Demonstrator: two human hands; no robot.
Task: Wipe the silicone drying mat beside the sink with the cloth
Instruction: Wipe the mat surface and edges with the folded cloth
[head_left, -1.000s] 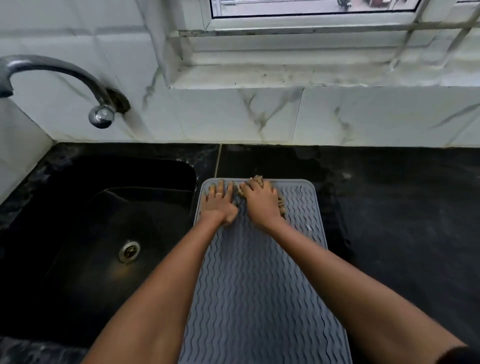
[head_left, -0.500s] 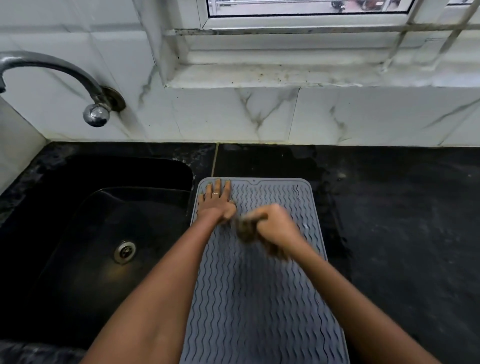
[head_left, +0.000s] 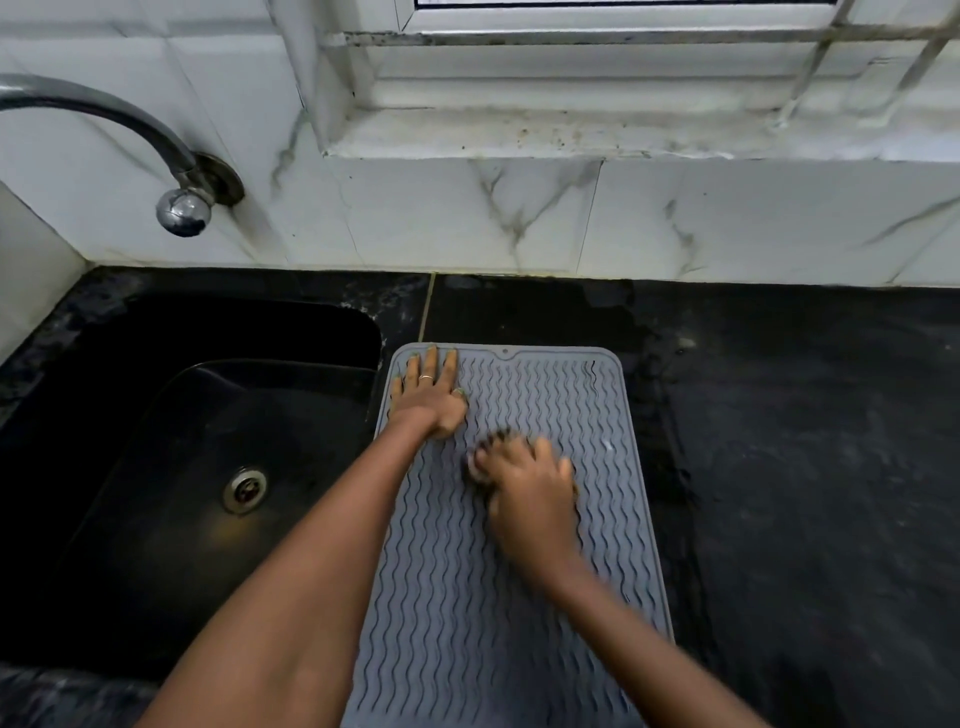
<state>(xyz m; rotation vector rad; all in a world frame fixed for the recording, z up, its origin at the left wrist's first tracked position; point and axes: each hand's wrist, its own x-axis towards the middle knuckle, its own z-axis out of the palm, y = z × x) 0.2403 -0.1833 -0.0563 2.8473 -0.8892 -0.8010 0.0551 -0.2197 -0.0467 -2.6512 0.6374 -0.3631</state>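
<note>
Our left hand lies flat, fingers straight, at the mat's ten o'clock corner, we judge to pin it beside the sink. Our right hand, blurred, curls over the bunched cloth near the mat's centre, pressing it down to wipe.

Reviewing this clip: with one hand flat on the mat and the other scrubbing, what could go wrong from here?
1. The mat lies right at the sink edge; only the left hand pins its far corner, so hard strokes might slide the near end.
2. The cloth is bunched small under the right hand, so the wavy ridges near the right edge may be missed.
</note>
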